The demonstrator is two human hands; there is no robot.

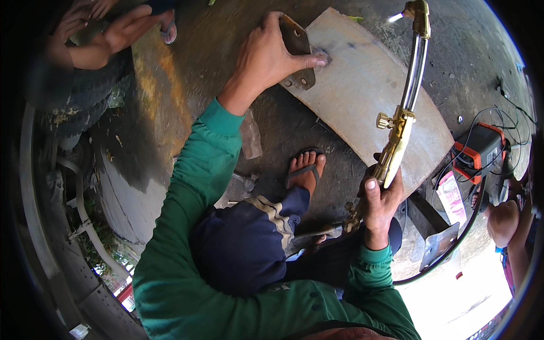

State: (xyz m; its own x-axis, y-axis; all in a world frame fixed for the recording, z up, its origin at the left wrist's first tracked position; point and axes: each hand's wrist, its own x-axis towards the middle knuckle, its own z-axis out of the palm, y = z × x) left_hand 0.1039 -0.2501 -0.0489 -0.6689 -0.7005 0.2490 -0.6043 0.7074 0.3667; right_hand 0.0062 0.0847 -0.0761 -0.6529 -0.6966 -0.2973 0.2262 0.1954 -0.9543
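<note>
My left hand [265, 59] is closed round a small dark metal plate with holes [296, 41], its thumb reaching across the plate's near part. That plate stands at the left end of a large, curved, grey metal sheet [368, 79] on the ground. In my right hand [381, 204] is a brass cutting torch [400, 127], gripped by its handle. The torch's tubes run up and away from me over the sheet, and its angled head [418, 14] has a short, bright white flame at the tip. Part of the torch's lower end is hidden by my hand.
To the right sits an orange-and-black machine [480, 150] with loose black cables. A dark angled metal piece [433, 232] and a black hose [453, 252] lie nearer me. My sandalled foot [306, 170] is beside the sheet. Other people's legs show at upper left and far right.
</note>
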